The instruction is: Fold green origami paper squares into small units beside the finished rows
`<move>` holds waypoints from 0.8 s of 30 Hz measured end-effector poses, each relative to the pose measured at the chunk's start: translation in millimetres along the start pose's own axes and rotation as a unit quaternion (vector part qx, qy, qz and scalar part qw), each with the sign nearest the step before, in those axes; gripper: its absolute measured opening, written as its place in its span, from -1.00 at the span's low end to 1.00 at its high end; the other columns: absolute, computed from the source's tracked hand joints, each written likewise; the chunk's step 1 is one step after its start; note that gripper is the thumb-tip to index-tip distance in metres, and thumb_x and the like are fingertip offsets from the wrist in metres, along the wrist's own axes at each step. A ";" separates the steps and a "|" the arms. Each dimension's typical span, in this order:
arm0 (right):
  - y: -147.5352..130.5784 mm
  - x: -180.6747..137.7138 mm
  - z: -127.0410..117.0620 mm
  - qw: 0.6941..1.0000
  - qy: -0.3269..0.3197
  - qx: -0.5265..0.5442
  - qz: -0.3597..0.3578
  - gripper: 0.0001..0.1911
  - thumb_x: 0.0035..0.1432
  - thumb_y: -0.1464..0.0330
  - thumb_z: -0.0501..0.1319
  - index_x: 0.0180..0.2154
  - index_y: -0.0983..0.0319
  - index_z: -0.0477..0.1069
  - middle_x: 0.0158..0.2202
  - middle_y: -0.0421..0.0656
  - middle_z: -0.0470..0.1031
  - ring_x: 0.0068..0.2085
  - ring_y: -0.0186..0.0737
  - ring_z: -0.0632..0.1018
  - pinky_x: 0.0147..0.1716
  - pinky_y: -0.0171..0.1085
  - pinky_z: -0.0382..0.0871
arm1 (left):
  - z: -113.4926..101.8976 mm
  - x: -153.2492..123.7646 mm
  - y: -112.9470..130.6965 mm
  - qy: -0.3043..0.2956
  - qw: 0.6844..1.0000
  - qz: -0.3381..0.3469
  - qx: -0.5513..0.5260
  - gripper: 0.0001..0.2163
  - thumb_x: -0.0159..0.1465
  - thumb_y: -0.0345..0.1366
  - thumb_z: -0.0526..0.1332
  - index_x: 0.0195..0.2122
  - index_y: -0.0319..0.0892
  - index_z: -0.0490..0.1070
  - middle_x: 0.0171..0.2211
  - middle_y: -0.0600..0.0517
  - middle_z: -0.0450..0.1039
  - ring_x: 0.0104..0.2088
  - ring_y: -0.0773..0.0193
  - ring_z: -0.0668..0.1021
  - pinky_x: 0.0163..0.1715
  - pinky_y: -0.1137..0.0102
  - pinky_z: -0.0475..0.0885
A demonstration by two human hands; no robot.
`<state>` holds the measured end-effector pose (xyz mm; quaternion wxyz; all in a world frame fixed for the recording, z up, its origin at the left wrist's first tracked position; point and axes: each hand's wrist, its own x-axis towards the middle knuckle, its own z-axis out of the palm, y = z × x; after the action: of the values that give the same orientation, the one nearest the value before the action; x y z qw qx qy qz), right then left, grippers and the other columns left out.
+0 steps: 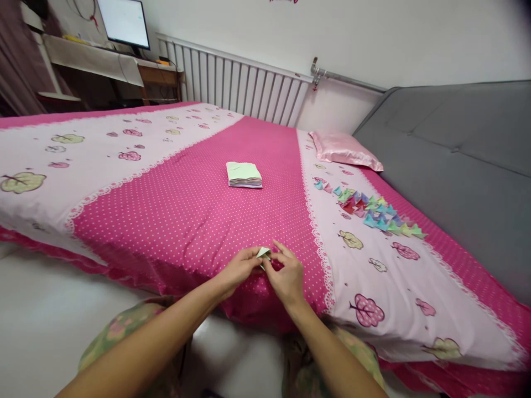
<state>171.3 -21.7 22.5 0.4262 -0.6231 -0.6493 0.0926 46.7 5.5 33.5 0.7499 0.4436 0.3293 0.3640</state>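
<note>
The left hand (243, 266) and the right hand (288, 273) meet at the near edge of the bed (199, 207), both holding one small folded paper (264, 252), pale green and pointed at the top. The left pinches it from the left side; the right has thumb and fingers closed on its other side, with one finger raised clear. The fingers hide part of the paper, so its full shape cannot be told.

Beyond the hands, well apart from them, a stack (244, 176) of square sheets lies on the bed's dotted pink band, its top sheet pale green. To the right, on the white printed band, many folded pieces (369, 209) in blue, green, red, purple and yellow sit close together in a slanting cluster. Behind them lies a pink pillow (346, 150), near the grey headboard (448, 143). A radiator (236, 77) lines the far wall, with a monitor (123, 23) to its left.
</note>
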 end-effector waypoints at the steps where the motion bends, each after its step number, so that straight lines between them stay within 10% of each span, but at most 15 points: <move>1: 0.1 0.0 -0.1 1.000 0.000 0.000 0.001 -0.87 -0.02 0.36 0.17 -0.44 0.21 0.49 -0.05 -0.05 0.41 -0.06 -0.11 0.44 -0.08 -0.15 0.31 | 0.7 -0.5 0.6 0.001 1.000 -0.002 0.002 -0.82 0.04 -0.43 0.16 -0.30 -0.27 0.43 -0.35 -0.05 0.47 -0.31 0.29 0.48 -0.20 0.39 0.31; 24: -7.5 2.6 -11.4 0.995 -0.001 0.074 -0.069 -0.73 -0.06 0.38 0.16 -0.22 0.23 0.39 -0.08 -0.04 0.39 -0.03 -0.08 0.39 -0.04 -0.11 0.26 | -7.3 6.5 9.0 0.099 0.983 -0.064 -0.143 -0.88 0.12 -0.48 0.05 -0.37 -0.26 0.35 -0.47 -0.01 0.43 -0.47 0.35 0.50 -0.37 0.44 0.43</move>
<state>173.8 -25.6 35.6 0.4762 -0.5436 -0.6821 0.1114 41.8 17.2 37.7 0.7908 0.2717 0.3747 0.4006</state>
